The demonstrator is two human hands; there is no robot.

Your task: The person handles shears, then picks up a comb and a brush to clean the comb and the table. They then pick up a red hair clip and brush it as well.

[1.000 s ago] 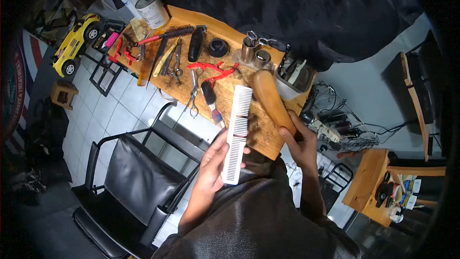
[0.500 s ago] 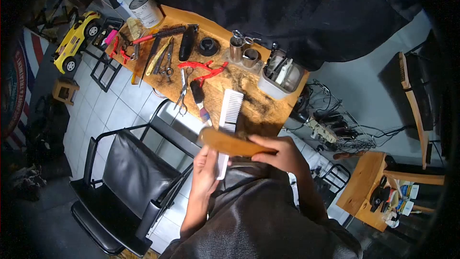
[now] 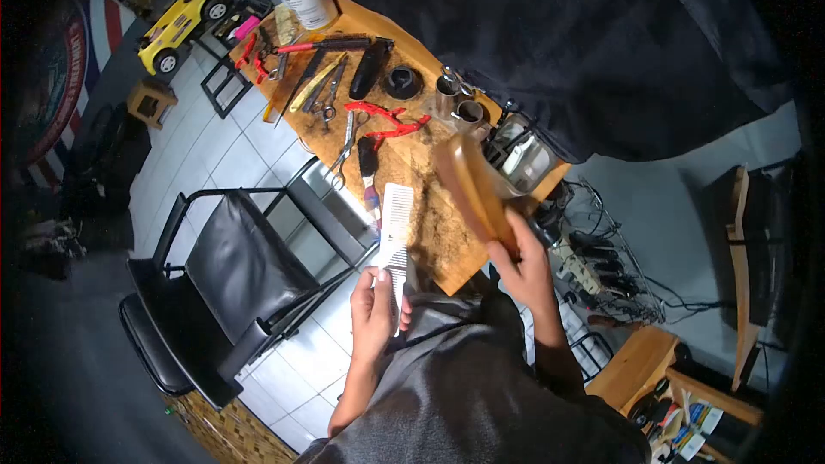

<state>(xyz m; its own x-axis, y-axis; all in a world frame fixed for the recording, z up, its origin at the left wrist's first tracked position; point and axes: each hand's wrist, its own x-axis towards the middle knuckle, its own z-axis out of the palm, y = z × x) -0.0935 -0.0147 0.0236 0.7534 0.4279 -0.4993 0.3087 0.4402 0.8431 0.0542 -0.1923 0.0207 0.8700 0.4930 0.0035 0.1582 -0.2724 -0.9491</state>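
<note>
A white comb (image 3: 396, 228) is gripped near its lower end by my left hand (image 3: 372, 308), its toothed upper part pointing at the table. My right hand (image 3: 522, 268) holds a brown wooden brush (image 3: 473, 187) by its lower end, tilted up and to the left over the table's right part. The brush is slightly blurred, and a gap separates it from the comb. Just above the comb, on the wooden table (image 3: 447, 262), lie a dark-bristled brush (image 3: 368, 163), scissors (image 3: 345, 150) and red clips (image 3: 391, 123).
A black clipper (image 3: 370, 69), a round black container (image 3: 403, 82), metal cups (image 3: 447, 96) and a grey bin of tools (image 3: 528, 159) stand along the table's far side. A black chair (image 3: 245, 258) is at the left. Cables (image 3: 601, 223) hang at the right.
The wooden brush has swung up and right, away from the comb, with my right hand. The comb stands more upright in my left hand. The whole view has shifted and turned.
</note>
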